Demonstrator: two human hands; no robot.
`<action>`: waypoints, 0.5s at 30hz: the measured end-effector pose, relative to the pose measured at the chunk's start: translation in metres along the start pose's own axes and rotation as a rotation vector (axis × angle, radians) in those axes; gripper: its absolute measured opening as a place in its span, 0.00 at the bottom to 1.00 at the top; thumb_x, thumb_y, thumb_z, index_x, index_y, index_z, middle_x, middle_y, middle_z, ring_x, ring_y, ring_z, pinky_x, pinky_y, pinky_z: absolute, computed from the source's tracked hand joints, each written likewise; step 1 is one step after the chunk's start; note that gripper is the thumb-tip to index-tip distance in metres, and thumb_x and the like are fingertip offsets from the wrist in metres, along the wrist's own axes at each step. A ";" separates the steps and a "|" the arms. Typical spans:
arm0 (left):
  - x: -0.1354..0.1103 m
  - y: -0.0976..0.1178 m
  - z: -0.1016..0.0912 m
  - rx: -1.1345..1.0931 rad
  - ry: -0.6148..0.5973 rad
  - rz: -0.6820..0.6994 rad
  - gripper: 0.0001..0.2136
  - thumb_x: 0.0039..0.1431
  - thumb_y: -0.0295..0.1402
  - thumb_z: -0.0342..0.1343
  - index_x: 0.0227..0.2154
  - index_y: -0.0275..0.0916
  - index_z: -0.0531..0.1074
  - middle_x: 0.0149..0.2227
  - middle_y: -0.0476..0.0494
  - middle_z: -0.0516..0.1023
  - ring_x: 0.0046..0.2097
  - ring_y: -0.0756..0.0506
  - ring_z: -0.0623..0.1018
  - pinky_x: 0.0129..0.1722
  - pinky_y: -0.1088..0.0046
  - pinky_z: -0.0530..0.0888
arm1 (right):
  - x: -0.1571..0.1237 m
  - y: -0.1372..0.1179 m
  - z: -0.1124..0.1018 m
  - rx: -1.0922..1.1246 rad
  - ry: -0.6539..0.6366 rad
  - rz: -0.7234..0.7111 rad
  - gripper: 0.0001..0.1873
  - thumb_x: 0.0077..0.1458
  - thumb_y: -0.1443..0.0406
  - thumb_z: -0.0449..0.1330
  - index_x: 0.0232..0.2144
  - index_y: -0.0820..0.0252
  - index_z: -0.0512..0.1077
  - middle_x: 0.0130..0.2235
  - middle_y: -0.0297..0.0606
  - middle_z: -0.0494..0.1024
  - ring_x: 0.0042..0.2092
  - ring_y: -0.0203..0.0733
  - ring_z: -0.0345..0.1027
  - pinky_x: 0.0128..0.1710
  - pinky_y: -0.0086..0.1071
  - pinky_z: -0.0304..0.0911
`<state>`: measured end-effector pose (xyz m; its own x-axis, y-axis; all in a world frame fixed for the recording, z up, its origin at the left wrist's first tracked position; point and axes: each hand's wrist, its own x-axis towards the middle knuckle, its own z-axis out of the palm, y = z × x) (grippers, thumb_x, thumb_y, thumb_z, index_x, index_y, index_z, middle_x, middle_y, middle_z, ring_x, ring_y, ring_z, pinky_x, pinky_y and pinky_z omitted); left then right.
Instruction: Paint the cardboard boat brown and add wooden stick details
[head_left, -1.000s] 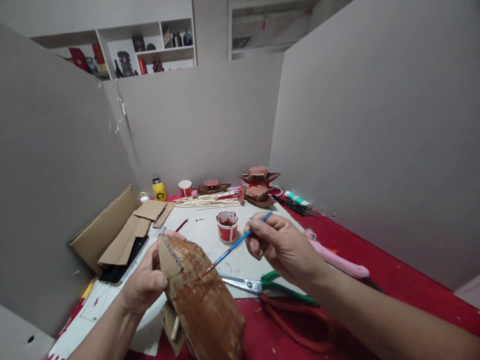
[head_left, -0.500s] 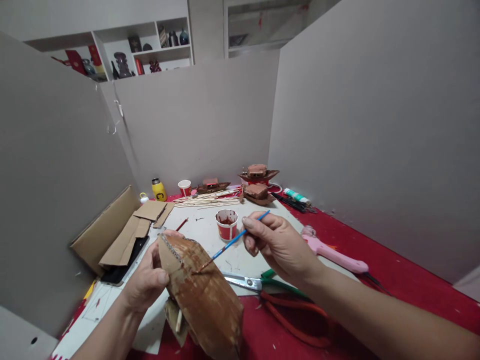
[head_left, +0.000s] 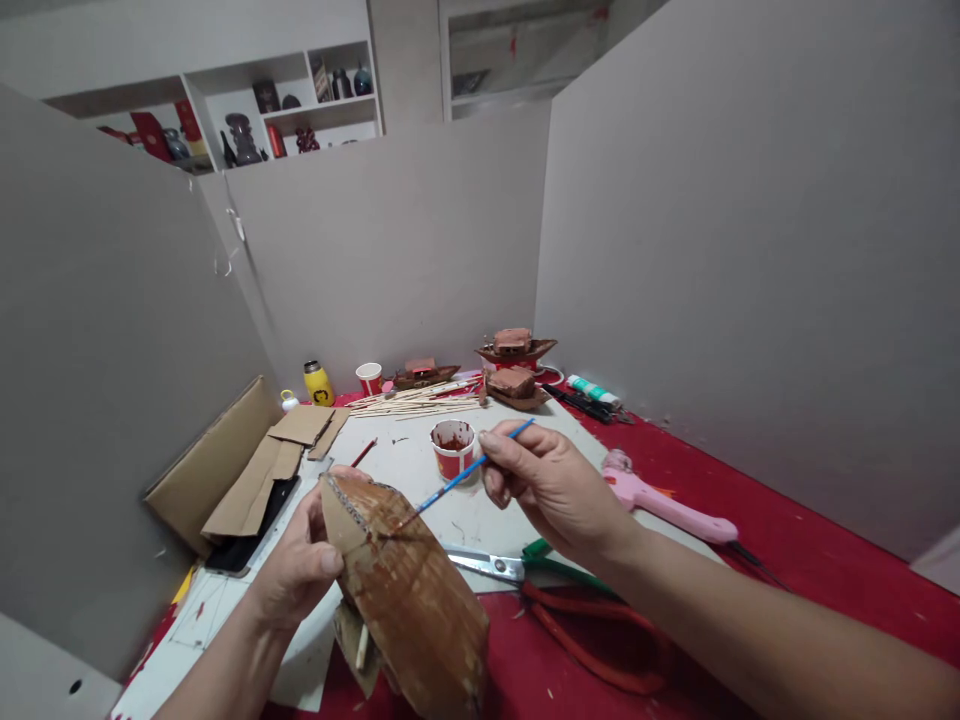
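Observation:
My left hand [head_left: 304,560] grips one end of a cardboard model boat [head_left: 420,590], its brown-painted underside turned up and tilted. Bare cardboard shows at the end nearest my fingers. Between the thumb and fingers of my right hand [head_left: 544,485] is a thin blue paintbrush [head_left: 465,472]. Its bristle tip touches the painted surface near the bare end. Behind the brush stands a red-and-white paper cup [head_left: 453,462] with dark reddish-brown paint inside and on its rim.
Large scissors [head_left: 499,566] with green and red handles lie under my right forearm. A pink glue gun [head_left: 667,508] rests at the right. Wooden sticks [head_left: 420,400] and finished model boats [head_left: 516,345] stand behind; cardboard pieces [head_left: 251,490] lie left, near a yellow bottle [head_left: 318,384].
The brush tip has shifted slightly left along the boat's painted surface, with my right hand following a little. The boat stays in my left hand, nearly unmoved.

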<state>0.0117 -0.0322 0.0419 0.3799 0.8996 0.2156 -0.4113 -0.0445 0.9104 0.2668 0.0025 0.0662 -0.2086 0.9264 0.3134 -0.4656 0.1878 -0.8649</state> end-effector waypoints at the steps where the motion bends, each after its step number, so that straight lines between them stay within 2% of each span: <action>1: 0.000 0.000 -0.001 -0.008 0.006 0.003 0.32 0.38 0.36 0.73 0.49 0.41 0.70 0.44 0.40 0.80 0.44 0.39 0.80 0.44 0.65 0.76 | -0.002 -0.001 -0.003 -0.016 -0.017 0.010 0.18 0.46 0.54 0.72 0.21 0.61 0.74 0.17 0.30 0.73 0.19 0.28 0.61 0.19 0.22 0.57; 4: 0.000 0.000 -0.002 -0.022 0.008 0.010 0.31 0.39 0.35 0.73 0.49 0.41 0.70 0.44 0.40 0.80 0.44 0.39 0.80 0.44 0.65 0.76 | -0.004 -0.005 -0.008 -0.052 -0.040 0.040 0.18 0.45 0.53 0.72 0.21 0.61 0.74 0.17 0.30 0.72 0.19 0.30 0.62 0.19 0.23 0.57; 10: -0.003 -0.001 0.000 -0.044 -0.021 -0.025 0.32 0.39 0.37 0.73 0.50 0.43 0.69 0.46 0.40 0.79 0.46 0.36 0.80 0.47 0.60 0.75 | 0.005 -0.005 -0.003 0.037 0.088 0.027 0.21 0.40 0.51 0.74 0.20 0.61 0.74 0.16 0.30 0.72 0.18 0.29 0.59 0.17 0.23 0.55; 15: -0.005 -0.001 -0.001 -0.082 0.026 -0.023 0.33 0.38 0.38 0.73 0.51 0.44 0.70 0.49 0.39 0.79 0.49 0.33 0.80 0.46 0.60 0.75 | 0.005 0.003 -0.007 0.027 0.056 0.092 0.21 0.40 0.52 0.74 0.20 0.61 0.73 0.16 0.30 0.71 0.18 0.29 0.59 0.17 0.23 0.54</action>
<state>0.0092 -0.0364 0.0396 0.3692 0.9109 0.1845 -0.4693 0.0113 0.8829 0.2705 0.0096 0.0628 -0.2030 0.9564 0.2101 -0.4696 0.0932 -0.8780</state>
